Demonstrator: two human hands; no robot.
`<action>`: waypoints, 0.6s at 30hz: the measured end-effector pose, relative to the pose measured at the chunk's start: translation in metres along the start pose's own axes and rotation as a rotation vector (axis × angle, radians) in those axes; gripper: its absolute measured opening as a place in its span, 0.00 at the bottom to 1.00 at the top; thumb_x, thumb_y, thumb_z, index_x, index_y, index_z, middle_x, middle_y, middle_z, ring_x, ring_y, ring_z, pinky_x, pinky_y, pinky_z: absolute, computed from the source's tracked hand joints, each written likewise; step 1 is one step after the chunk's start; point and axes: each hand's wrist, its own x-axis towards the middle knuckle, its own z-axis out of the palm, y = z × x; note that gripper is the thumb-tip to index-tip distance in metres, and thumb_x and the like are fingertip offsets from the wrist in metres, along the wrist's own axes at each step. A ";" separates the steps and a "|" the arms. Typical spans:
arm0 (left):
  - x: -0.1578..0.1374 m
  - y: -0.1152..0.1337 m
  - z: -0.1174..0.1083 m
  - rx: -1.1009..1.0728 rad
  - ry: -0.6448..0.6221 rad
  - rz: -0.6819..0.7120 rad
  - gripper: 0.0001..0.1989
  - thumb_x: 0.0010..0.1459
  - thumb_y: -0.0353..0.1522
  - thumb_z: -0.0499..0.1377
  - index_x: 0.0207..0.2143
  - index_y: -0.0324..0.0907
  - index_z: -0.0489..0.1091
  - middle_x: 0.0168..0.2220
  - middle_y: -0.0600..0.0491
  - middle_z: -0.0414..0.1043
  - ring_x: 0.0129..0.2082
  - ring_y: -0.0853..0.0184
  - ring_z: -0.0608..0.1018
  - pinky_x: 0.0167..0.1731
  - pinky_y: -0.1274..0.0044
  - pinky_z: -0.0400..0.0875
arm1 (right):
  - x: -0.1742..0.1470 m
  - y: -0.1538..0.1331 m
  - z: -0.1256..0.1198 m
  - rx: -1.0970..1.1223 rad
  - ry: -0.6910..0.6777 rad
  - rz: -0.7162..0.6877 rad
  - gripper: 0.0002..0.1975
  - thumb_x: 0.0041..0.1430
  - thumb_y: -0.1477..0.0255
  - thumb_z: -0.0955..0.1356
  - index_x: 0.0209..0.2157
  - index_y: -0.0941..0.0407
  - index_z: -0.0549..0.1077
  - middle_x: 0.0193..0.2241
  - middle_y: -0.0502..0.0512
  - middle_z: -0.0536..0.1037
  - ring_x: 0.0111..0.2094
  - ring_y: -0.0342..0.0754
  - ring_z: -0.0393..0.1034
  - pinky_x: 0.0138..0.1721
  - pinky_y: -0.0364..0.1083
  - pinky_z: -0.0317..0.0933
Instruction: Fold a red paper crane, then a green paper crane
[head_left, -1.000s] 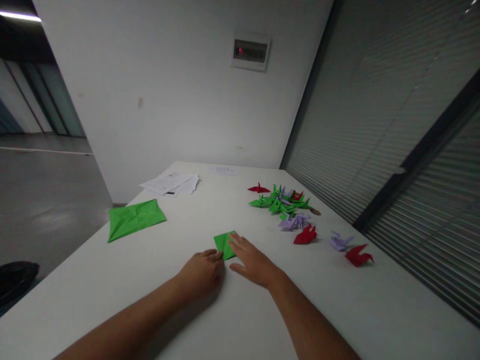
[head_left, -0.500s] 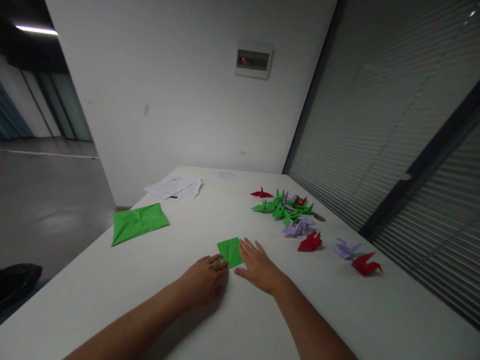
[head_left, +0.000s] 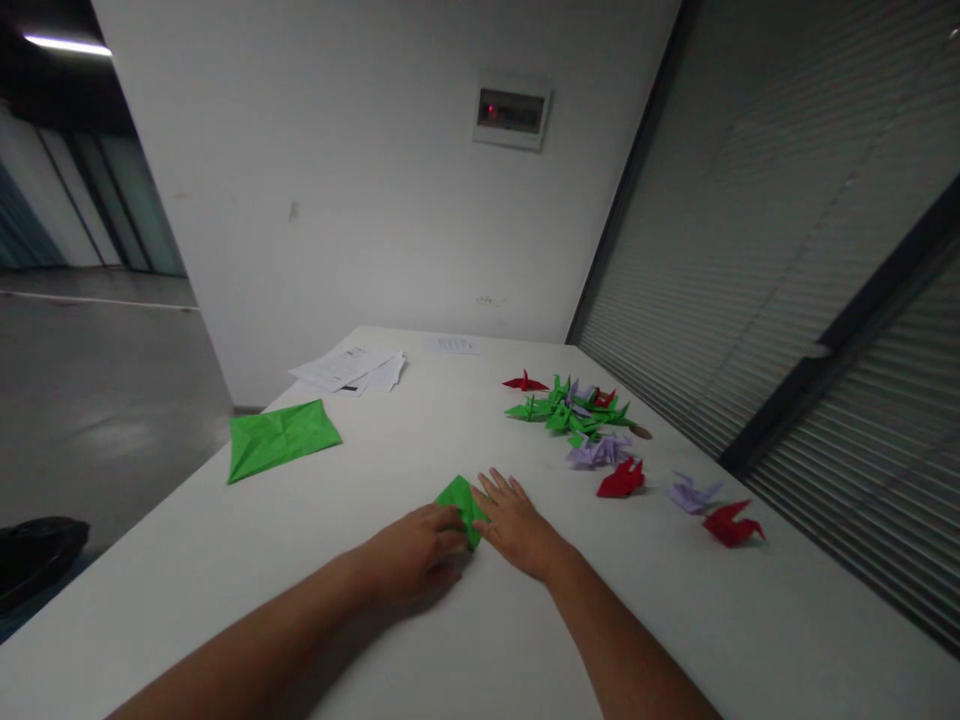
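Along the far side stands a pale wall (head_left: 337,250), with window blinds (head_left: 750,250) running down the right. Below them, a white table (head_left: 525,620) stretches from near to far. At the near left edge of the view, beside the table, is a black bag (head_left: 41,560). On the table, to the right and toward the far end, lies a heap of paper birds (head_left: 570,410) in green, purple and red. A creased green sheet (head_left: 285,438) lies flat at the left edge, with loose white papers (head_left: 345,370) farther back.

Nearer the middle are two bare hands. The left hand (head_left: 416,550) has its fingers bent over the near left part of a small green paper (head_left: 459,492); I cannot tell whether it pinches it. The right hand (head_left: 517,525) is spread open, fingertips at the right edge of that paper, grasping nothing. The small paper lies on the table between both hands, partly covered by them.

Smaller still, a red bird (head_left: 733,525) sits at the right, just beside a purple bird (head_left: 691,492).
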 end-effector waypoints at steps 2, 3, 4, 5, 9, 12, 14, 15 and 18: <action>0.001 -0.003 0.003 0.008 0.026 -0.047 0.19 0.63 0.34 0.61 0.56 0.41 0.72 0.59 0.40 0.70 0.61 0.55 0.72 0.63 0.67 0.66 | 0.000 0.000 0.001 0.003 0.011 -0.009 0.29 0.72 0.60 0.62 0.69 0.55 0.60 0.71 0.63 0.57 0.73 0.61 0.41 0.70 0.65 0.41; 0.001 -0.005 0.006 0.024 0.029 -0.071 0.19 0.63 0.34 0.61 0.56 0.40 0.72 0.60 0.39 0.69 0.60 0.54 0.72 0.62 0.67 0.67 | 0.000 0.000 0.001 0.004 0.020 -0.017 0.29 0.72 0.61 0.62 0.69 0.56 0.61 0.70 0.63 0.58 0.73 0.61 0.42 0.70 0.65 0.42; 0.001 -0.007 0.008 0.042 0.028 -0.086 0.19 0.63 0.35 0.61 0.56 0.40 0.72 0.61 0.38 0.68 0.60 0.53 0.72 0.62 0.66 0.67 | 0.000 0.000 0.001 0.005 0.034 -0.027 0.28 0.72 0.62 0.63 0.68 0.57 0.62 0.70 0.64 0.59 0.73 0.61 0.43 0.70 0.65 0.42; 0.000 -0.009 0.010 0.059 0.027 -0.095 0.19 0.64 0.36 0.60 0.56 0.40 0.73 0.61 0.38 0.68 0.60 0.53 0.72 0.62 0.65 0.67 | 0.000 0.000 0.000 0.007 0.054 -0.039 0.27 0.71 0.62 0.64 0.66 0.58 0.65 0.69 0.64 0.61 0.73 0.61 0.45 0.70 0.65 0.43; 0.000 -0.012 0.016 0.111 0.040 -0.113 0.20 0.65 0.38 0.60 0.57 0.40 0.74 0.60 0.38 0.69 0.63 0.51 0.69 0.64 0.63 0.65 | 0.002 -0.002 -0.003 0.033 0.161 -0.095 0.17 0.68 0.67 0.68 0.54 0.59 0.76 0.63 0.64 0.71 0.70 0.60 0.53 0.70 0.62 0.46; 0.000 -0.012 0.016 0.133 0.027 -0.143 0.22 0.64 0.39 0.61 0.58 0.43 0.73 0.62 0.38 0.68 0.63 0.49 0.68 0.63 0.60 0.64 | 0.002 -0.006 -0.009 0.067 0.188 -0.083 0.14 0.66 0.70 0.69 0.51 0.58 0.78 0.55 0.61 0.78 0.62 0.56 0.64 0.66 0.56 0.55; 0.000 -0.011 0.016 0.150 0.011 -0.185 0.22 0.64 0.39 0.61 0.59 0.45 0.72 0.63 0.39 0.67 0.62 0.49 0.69 0.61 0.59 0.66 | 0.001 -0.008 -0.014 0.069 0.178 -0.056 0.13 0.66 0.70 0.70 0.50 0.59 0.78 0.51 0.60 0.80 0.56 0.55 0.69 0.62 0.53 0.60; 0.000 -0.011 0.016 0.158 0.006 -0.206 0.22 0.64 0.39 0.61 0.59 0.47 0.72 0.62 0.39 0.67 0.60 0.49 0.70 0.60 0.59 0.67 | 0.000 -0.009 -0.016 0.058 0.171 -0.040 0.13 0.65 0.71 0.70 0.49 0.59 0.78 0.50 0.59 0.80 0.54 0.55 0.70 0.60 0.52 0.62; 0.000 -0.010 0.018 0.175 -0.005 -0.229 0.22 0.64 0.40 0.60 0.59 0.49 0.71 0.61 0.41 0.68 0.55 0.50 0.72 0.56 0.60 0.68 | -0.001 -0.010 -0.020 0.017 0.175 0.019 0.09 0.66 0.71 0.69 0.44 0.58 0.80 0.45 0.59 0.81 0.49 0.55 0.70 0.55 0.53 0.64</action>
